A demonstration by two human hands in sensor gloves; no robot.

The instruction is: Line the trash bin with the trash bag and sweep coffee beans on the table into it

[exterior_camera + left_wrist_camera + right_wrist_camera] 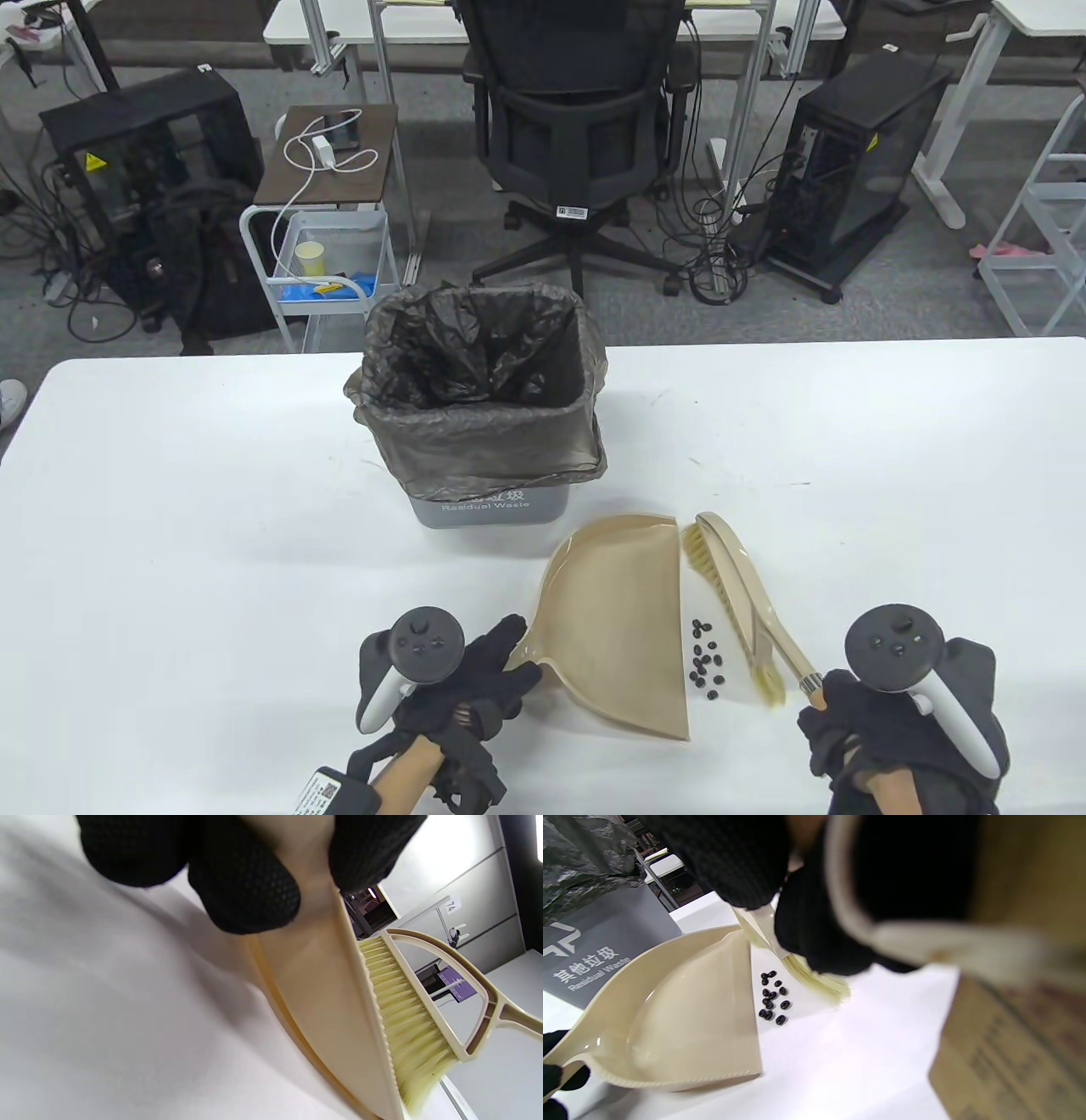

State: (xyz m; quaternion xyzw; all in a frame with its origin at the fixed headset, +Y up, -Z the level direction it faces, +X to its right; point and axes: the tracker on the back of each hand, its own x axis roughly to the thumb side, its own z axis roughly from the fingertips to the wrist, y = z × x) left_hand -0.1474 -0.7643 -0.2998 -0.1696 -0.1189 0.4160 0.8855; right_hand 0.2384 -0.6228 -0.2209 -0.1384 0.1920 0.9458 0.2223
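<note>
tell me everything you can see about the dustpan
The dustpan is glossy beige plastic, with a wide flat scoop, raised curved back and side walls, and a short handle. It lies on the white table, just in front of the lined grey trash bin, its straight lip facing the coffee beans beside it. No beans show inside it. The left hand grips its handle. The brush, held by the right hand, lies beyond the beans, its far bristles close to the lip.

Ten-odd coffee beans (one dustpan)
</note>
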